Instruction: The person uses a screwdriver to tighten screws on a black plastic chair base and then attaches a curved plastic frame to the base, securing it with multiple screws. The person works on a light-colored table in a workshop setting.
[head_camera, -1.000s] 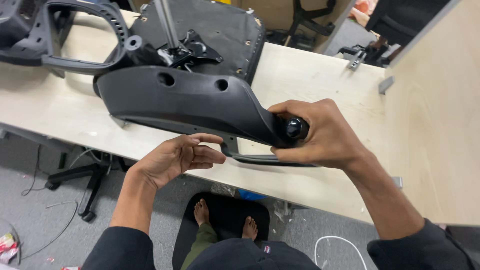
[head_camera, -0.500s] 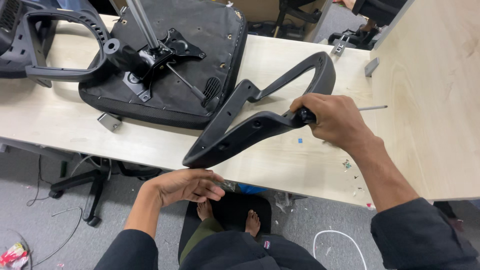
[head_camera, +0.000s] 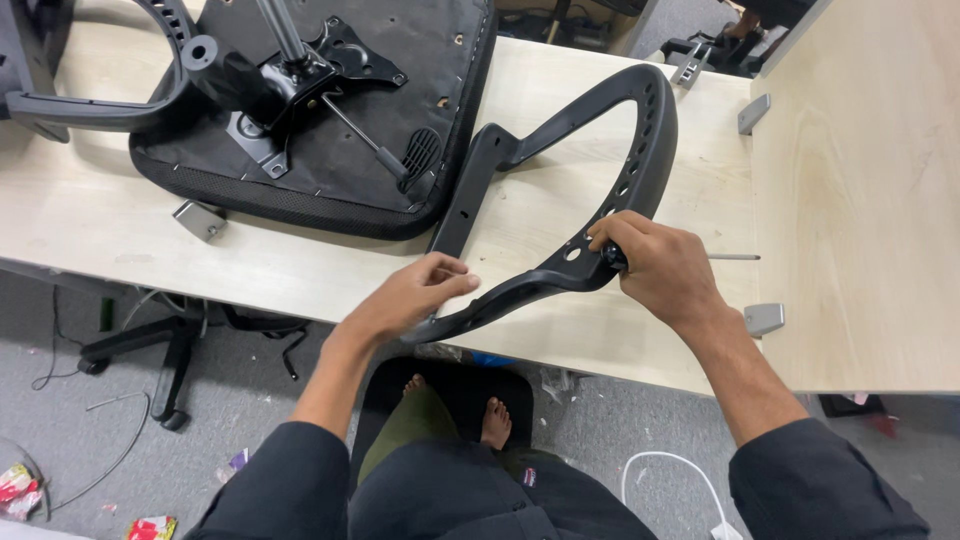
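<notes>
Seat base (head_camera: 330, 150): upside down at table's far-left part, mechanism up; second armrest (head_camera: 90, 100) beside it, far-left corner.
Left hand (head_camera: 415, 297): near front edge; fingers flat, pressed on the armrest's lower end. 0.5 s ago it hung below the table edge, palm open.
Armrest (head_camera: 610, 190): black curved frame, now lying flat mid-table; was tilted up before, so it's steadied w/ both hands.
Right hand (head_camera: 660, 270): closed round a small black tool handle, prob. a screwdriver, at the frame.
Containers: none seen.
</notes>
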